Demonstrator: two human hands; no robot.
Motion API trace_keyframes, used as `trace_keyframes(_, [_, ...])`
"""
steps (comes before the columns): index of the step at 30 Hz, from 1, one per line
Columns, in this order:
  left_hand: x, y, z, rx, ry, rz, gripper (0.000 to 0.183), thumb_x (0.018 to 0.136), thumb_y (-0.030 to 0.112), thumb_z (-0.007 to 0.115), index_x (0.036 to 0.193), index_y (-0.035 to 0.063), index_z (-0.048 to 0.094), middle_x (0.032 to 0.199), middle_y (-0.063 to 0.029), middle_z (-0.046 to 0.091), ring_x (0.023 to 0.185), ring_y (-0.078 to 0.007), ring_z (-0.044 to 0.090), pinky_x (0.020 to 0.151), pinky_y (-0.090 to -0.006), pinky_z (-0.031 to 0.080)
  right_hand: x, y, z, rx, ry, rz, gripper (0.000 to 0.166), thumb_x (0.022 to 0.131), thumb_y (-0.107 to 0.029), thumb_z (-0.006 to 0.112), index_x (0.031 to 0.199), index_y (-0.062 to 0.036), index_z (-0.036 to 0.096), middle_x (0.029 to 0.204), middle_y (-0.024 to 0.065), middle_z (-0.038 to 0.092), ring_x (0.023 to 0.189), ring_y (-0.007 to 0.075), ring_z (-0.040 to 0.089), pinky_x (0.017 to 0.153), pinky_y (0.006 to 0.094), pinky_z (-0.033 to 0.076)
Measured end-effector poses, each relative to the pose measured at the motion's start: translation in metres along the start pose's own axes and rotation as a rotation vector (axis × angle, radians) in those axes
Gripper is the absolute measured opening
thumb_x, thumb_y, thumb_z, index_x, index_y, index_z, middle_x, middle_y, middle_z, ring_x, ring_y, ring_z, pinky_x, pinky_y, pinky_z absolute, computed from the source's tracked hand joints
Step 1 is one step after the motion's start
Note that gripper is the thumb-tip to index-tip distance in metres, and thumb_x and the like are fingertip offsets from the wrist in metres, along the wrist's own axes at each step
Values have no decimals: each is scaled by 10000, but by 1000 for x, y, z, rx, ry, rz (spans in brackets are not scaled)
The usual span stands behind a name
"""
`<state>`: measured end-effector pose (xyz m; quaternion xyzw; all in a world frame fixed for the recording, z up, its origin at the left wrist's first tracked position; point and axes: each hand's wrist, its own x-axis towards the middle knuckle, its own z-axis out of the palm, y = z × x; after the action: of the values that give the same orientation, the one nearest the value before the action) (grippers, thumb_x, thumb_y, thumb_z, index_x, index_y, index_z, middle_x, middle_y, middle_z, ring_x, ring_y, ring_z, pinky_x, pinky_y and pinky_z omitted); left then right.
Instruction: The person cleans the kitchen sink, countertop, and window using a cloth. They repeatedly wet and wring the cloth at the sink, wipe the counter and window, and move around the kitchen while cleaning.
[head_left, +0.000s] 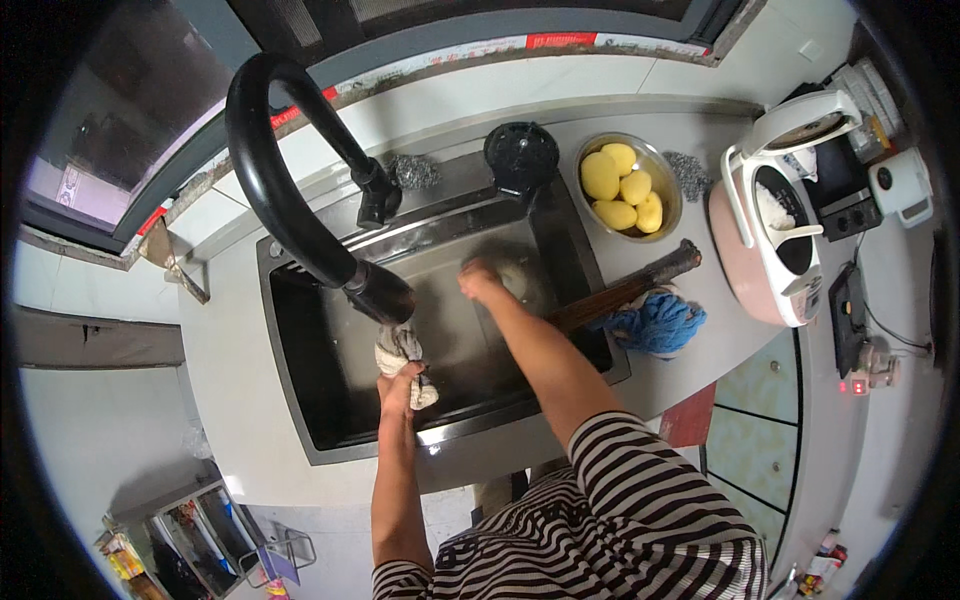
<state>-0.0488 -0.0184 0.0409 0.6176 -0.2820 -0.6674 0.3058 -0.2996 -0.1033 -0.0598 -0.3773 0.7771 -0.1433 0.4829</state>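
Note:
My left hand (400, 384) grips a bunched whitish-grey cloth (398, 349) over the near part of the black sink (286, 360). The cloth's top end is just under the spout of the black gooseneck faucet (249, 161), and its lower end sticks out below my fist. My right hand (480, 280) is over the middle of the basin with its fingers curled; whether anything is inside them is hidden. Just to its right, a pale blurred thing (514, 279) shows in the cloudy water (442, 285).
A dark wooden stick (637, 281) juts over the sink's right rim beside a blue cloth (660, 324). Behind are a metal bowl (581, 199) of peeled potatoes (601, 176), steel-wool scourers (686, 175) and a black strainer (521, 156). An open rice cooker (739, 251) stands right.

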Motion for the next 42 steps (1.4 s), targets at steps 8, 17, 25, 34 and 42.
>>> trace_keyframes(8, [-10,11,9,-50,14,25,432,623,78,724,1026,-4,592,853,-56,618,728,-192,594,633,-327,497,5,145,36,294,513,136,170,799,-264,585,795,-98,624,766,82,630,639,260,590,527,417,470])
trace_keyframes(17, [11,-16,-14,-43,30,33,457,618,87,723,1044,-8,589,899,-60,622,745,-184,591,690,-318,485,-13,-27,-4,2120,-354,-157,196,858,-259,627,867,-63,625,779,74,637,679,194,599,656,341,522])
trace_keyframes(25, [5,-3,5,-18,-16,7,432,627,92,706,1027,-17,587,888,-72,623,730,-203,599,653,-338,497,-89,-92,-134,-241,923,-482,535,790,-55,558,1302,0,411,1402,178,338,1103,377,479,937,408,397])
trace_keyframes(34, [-3,-2,2,-16,-11,20,442,626,107,696,1038,-11,586,864,-65,621,716,-194,596,628,-331,492,-84,-72,-127,-464,838,-401,752,790,-120,577,1421,-31,178,1420,150,346,1317,304,320,1023,539,274])
trace_keyframes(42, [-5,3,9,-78,-32,9,389,643,47,685,1015,-1,585,847,-56,618,716,-189,596,637,-324,495,-108,-70,-126,-590,604,-287,642,813,-205,553,1381,-48,297,1294,148,494,1199,282,472,1009,512,316])
